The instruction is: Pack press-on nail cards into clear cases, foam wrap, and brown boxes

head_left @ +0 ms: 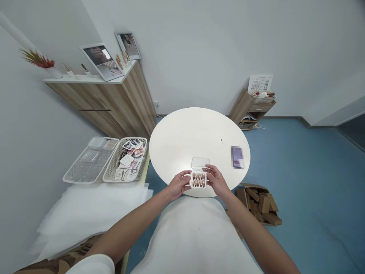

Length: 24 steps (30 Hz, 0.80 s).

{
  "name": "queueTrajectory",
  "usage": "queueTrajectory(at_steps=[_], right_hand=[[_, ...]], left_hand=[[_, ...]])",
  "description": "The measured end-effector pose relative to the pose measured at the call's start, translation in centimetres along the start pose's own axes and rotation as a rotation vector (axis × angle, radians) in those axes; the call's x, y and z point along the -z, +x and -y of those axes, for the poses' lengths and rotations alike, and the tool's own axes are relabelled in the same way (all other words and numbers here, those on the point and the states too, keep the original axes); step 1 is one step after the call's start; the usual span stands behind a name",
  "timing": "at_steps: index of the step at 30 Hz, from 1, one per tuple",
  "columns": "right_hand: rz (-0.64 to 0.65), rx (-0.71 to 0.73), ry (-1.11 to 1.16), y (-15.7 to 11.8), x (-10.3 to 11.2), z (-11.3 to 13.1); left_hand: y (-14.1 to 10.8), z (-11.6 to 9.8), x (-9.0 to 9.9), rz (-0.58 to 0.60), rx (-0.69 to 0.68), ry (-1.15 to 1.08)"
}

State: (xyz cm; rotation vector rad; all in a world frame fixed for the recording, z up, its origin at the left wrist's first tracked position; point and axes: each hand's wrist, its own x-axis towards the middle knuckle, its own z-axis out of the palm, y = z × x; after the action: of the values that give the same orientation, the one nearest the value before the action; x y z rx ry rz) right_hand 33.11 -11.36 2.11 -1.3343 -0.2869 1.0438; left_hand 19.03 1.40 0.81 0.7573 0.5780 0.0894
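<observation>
A small clear plastic case lies with its lid swung up and away from me, near the front edge of the round white table. Inside it, two rows of brown, shiny press-on nails sit on a white backing. My left hand grips the case's left side, thumb on top at the edge. On the opposite side, my right hand holds the right edge, with its forefinger up near the hinge and lid. Fingers beneath the case are hidden.
The round table carries a pixelated purple item at right. Left are a white basket of cards, a basket of clear cases and white foam sheets. A carton of brown boxes stands on the floor at right.
</observation>
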Motion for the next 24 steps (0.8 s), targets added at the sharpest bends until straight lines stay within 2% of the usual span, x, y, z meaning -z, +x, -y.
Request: queueTrajectory(at_steps=[9,13,17,24], right_hand=[[0.027,-0.023,0.139,-2.0,-0.3,0.5],[0.017,-0.059,0.200,-3.0,-0.4,0.3],[0.014,-0.133,0.199,-3.7,0.1,-0.1],[0.000,-0.150,0.175,-4.2,0.3,-0.4]], left_hand=[[0.0,0.0,-0.5,-0.055,0.005,-0.048],[-0.1,0.1,-0.7,-0.045,0.006,-0.046],[-0.4,0.3,-0.8,-0.040,0.006,-0.041],[-0.7,0.9,-1.1,-0.030,0.018,-0.023]])
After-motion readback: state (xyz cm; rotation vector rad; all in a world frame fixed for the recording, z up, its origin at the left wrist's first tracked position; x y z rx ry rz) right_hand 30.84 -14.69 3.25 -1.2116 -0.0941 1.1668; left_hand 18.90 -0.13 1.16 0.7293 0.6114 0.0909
